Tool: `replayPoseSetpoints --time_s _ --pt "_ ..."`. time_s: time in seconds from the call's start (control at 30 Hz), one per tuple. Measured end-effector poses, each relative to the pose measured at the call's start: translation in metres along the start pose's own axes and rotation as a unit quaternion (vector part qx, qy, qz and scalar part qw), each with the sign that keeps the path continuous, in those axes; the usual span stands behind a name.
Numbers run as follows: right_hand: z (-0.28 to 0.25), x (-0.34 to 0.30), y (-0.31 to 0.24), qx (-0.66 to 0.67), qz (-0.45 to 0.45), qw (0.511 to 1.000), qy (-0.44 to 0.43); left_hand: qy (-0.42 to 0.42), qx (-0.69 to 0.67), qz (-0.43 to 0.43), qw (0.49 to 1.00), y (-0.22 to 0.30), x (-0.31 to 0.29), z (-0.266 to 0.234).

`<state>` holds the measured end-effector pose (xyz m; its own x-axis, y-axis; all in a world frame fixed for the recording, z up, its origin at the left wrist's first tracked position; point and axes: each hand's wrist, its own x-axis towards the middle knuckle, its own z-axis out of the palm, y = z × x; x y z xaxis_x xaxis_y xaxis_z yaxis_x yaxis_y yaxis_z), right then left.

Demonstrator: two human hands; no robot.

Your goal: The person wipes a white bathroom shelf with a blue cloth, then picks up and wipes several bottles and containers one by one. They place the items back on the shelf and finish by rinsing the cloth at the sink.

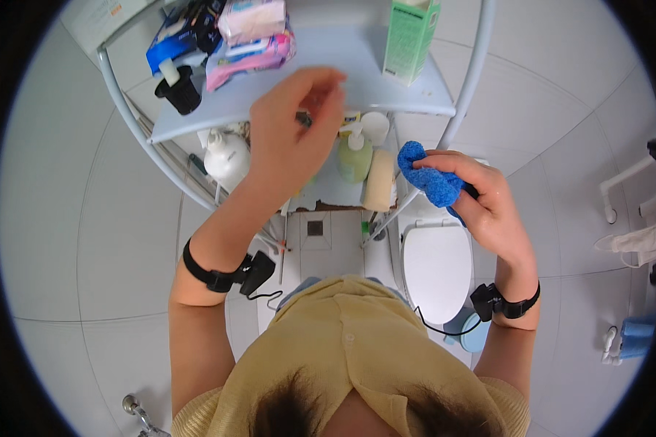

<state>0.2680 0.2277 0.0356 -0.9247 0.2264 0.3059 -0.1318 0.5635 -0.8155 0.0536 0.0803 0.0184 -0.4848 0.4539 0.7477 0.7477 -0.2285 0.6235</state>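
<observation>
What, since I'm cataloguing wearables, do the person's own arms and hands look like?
The left hand and right hand are gloveless. Black straps circle both forearms, each carrying a boxy black device with a thin black cable. The short sleeves are yellow ribbed knit.

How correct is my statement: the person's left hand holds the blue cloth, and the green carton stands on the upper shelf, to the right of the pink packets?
One detail is wrong: the blue cloth is in the person's right hand, not the left hand, as the head view shows. The green carton does stand on the upper shelf, to the right of the pink packets.
</observation>
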Motion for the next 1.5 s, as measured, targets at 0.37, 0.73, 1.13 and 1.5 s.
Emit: replayPoseSetpoints --time_s 0.37,0.73,1.13,1.5 --pt "0.060 0.008 0.040 0.052 0.140 0.985 -0.083 -0.078 0.144 -0.309 0.937 -0.149 -0.160 -0.023" --pt "0.088 0.003 0.038 0.060 0.142 0.985 -0.075 -0.141 0.172 -0.307 0.926 -0.191 -0.165 0.013" --pt "0.078 -0.010 0.024 0.109 0.151 0.981 -0.060 -0.067 -0.015 -0.074 0.995 -0.001 -0.027 -0.040" --pt "0.073 -0.017 0.014 0.110 0.075 0.989 -0.058 -0.104 0.111 -0.109 0.982 -0.039 0.085 0.004"
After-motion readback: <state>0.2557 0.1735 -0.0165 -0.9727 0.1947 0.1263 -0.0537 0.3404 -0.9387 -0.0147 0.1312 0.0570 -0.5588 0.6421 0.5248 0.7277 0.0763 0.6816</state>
